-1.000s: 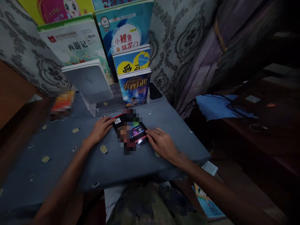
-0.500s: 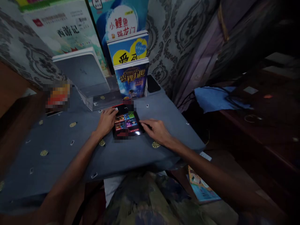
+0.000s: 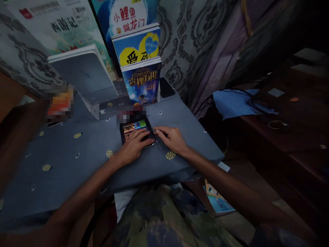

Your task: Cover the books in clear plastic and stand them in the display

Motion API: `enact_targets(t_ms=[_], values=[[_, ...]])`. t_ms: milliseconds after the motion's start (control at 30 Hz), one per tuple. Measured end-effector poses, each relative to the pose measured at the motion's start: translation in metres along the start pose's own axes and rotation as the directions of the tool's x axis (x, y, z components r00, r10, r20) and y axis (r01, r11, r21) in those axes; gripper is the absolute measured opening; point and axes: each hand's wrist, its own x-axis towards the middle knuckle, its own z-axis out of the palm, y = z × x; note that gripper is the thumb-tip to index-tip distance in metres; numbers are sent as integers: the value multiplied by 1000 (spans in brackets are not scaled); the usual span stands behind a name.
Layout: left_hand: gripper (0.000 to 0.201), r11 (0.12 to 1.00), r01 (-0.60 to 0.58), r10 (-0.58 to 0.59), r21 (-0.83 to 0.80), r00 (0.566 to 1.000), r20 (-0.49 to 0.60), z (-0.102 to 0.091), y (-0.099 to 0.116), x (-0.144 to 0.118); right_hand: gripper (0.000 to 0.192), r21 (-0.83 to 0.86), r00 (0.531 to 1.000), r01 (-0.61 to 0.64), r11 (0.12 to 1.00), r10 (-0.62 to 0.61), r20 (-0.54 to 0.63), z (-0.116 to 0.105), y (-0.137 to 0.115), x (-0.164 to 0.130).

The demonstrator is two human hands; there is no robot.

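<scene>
A dark, glossy flat thing with bright coloured picture panels (image 3: 142, 123), perhaps a booklet or a thin box, lies on the cloth-covered table in front of me. My left hand (image 3: 133, 145) rests over its lower part, fingers stretched out and spread, covering many of the panels. At its right edge is my right hand (image 3: 171, 139), with thumb and forefinger drawn together and the other fingers curled under. Whether anything small is between those fingertips is too dark to make out. The top edge of the flat thing is blurred out.
Behind it, a blue book (image 3: 142, 84) and a yellow-and-blue book (image 3: 136, 44) stand upright. To their left, a grey-covered book (image 3: 84, 77) leans in a clear stand (image 3: 95, 111). A black phone (image 3: 166, 87) lies near the wall. Blue cloth (image 3: 228, 104) hangs at right.
My left hand has slid right and down from the flat thing's left edge onto its panels, fingers spreading. My right hand stays by the right edge. The view has shifted slightly.
</scene>
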Motion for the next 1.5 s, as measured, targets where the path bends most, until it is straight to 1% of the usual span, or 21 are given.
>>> enact_targets(t_ms=[233, 333, 567, 667, 733, 833, 933, 1000, 1133, 1200, 1233, 1267, 1300, 1333, 1400, 1433, 1467, 1500], values=[[55, 995, -41, 36, 95, 998, 50, -3, 3, -11, 29, -9, 1000, 29, 1000, -29, 1, 1, 3, -1], [54, 993, -41, 36, 109, 998, 46, -5, 4, -22, 29, -10, 1000, 27, 1000, -27, 8, 0, 2, -1], [51, 998, 12, -7, 57, 997, -77, -13, -2, -59, 29, -28, 999, 46, 999, -45, 18, -2, 0, -2], [48, 998, 54, -49, 32, 988, -144, -17, -7, -78, 29, -66, 995, 80, 995, -76, 58, 0, -2, -3], [47, 995, 96, -93, 8, 980, -177, -20, -10, -89, 28, -100, 988, 126, 987, -116, 102, 4, -4, -6], [40, 986, 166, -168, -24, 964, -208, -26, -16, -103, 29, -123, 961, 240, 963, -218, 167, 15, -12, -10], [31, 968, 250, -248, -16, 944, -217, -36, -20, -110, 29, -107, 913, 350, 931, -313, 262, 27, -27, -12], [30, 942, 336, -325, 24, 924, -201, -45, -21, -111, 28, -86, 876, 401, 912, -355, 328, 35, -38, -12], [32, 842, 504, -485, 191, 864, -138, -63, -17, -103, 24, -39, 805, 493, 869, -439, 399, 51, -57, -7], [30, 789, 548, -545, 277, 833, -97, -69, -15, -92, 23, 1, 780, 511, 860, -464, 419, 57, -61, -2], [30, 768, 564, -568, 304, 819, -84, -70, -13, -85, 23, 31, 775, 502, 865, -465, 427, 59, -60, 2], [31, 754, 575, -583, 319, 808, -79, -70, -12, -78, 24, 63, 783, 473, 879, -452, 427, 60, -58, 7], [31, 748, 582, -589, 320, 803, -84, -68, -11, -69, 24, 97, 807, 421, 902, -421, 413, 60, -55, 13], [31, 749, 584, -589, 312, 803, -88, -66, -9, -59, 25, 132, 847, 347, 928, -371, 380, 60, -49, 20], [29, 761, 570, -572, 310, 815, -95, -57, -7, -38, 27, 207, 944, 154, 966, -205, 258, 58, -36, 40], [29, 767, 559, -560, 315, 823, -97, -52, -6, -27, 27, 255, 978, 64, 965, -111, 175, 56, -29, 50], [31, 770, 549, -550, 325, 829, -97, -47, -6, -16, 27, 295, 993, 6, 956, -40, 110, 54, -21, 61], [33, 770, 540, -546, 341, 833, -89, -42, -5, -5, 27, 316, 999, -16, 949, 1, 48, 52, -13, 72]])
